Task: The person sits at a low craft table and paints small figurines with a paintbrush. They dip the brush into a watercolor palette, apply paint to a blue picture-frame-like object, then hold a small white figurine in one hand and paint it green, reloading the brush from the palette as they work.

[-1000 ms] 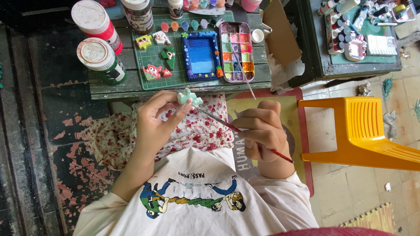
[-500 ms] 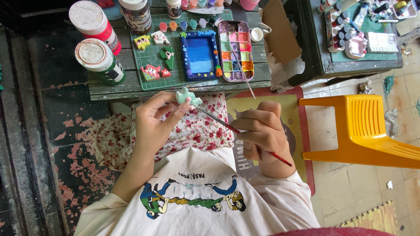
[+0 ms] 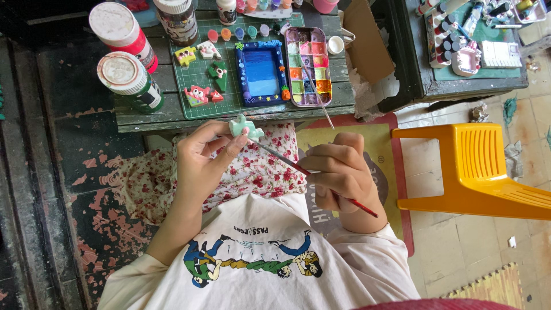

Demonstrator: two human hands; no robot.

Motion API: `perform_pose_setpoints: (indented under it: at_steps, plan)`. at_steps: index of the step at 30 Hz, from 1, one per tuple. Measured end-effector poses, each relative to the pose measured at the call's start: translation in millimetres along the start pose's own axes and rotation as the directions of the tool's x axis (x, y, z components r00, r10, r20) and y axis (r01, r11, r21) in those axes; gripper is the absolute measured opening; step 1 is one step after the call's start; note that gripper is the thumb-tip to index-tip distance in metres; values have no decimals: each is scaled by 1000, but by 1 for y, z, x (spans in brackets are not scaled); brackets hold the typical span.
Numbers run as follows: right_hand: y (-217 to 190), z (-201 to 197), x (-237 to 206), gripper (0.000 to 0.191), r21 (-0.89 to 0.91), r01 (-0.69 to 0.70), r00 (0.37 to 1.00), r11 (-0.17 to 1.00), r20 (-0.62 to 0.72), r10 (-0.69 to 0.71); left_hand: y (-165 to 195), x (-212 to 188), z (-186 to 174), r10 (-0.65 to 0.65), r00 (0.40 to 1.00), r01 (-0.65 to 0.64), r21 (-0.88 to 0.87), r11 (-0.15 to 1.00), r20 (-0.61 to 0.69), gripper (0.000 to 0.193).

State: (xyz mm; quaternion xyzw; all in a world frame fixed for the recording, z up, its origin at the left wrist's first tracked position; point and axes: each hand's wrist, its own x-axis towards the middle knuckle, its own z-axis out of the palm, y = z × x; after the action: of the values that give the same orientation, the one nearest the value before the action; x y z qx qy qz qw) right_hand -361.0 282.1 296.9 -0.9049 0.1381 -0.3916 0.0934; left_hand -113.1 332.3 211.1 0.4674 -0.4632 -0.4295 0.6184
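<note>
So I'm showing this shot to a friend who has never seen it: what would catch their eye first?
Probably the two hands at centre: the left hand pinches a small mint-green figurine while the right hand holds a red-handled brush to it. Next, the bright yellow plastic chair at right, and the blue frame beside the paint palette on the low table.

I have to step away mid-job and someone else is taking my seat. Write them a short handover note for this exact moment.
Left hand: pinches a small mint-green figurine at its fingertips, over the lap.
Right hand: grips a red-handled paintbrush, tip at the figurine.
On the green cutting mat: four painted figurines, a blue picture frame, a paint palette with a second brush lying across it.
Done: those pieces show colour.
Left: the held figurine looks mostly one pale colour.
</note>
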Motion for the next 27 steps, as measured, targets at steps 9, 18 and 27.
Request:
perform_pose_setpoints:
  at_steps: [9,18,27]
  plan:
    - [1,0,3,10,5,7,1000,1000,-6,-7,0,0,0,10,1000,-10,-9,1000,1,14]
    - [0,-1,5,10,-7,12,1000,1000,2,-12,1,-1,1,31,1000,-30,18,999,-6,15]
    - [8,0,8,19,-16,109,994,994,-6,-109,5,0,1,59,998,-59,32,998,-9,15]
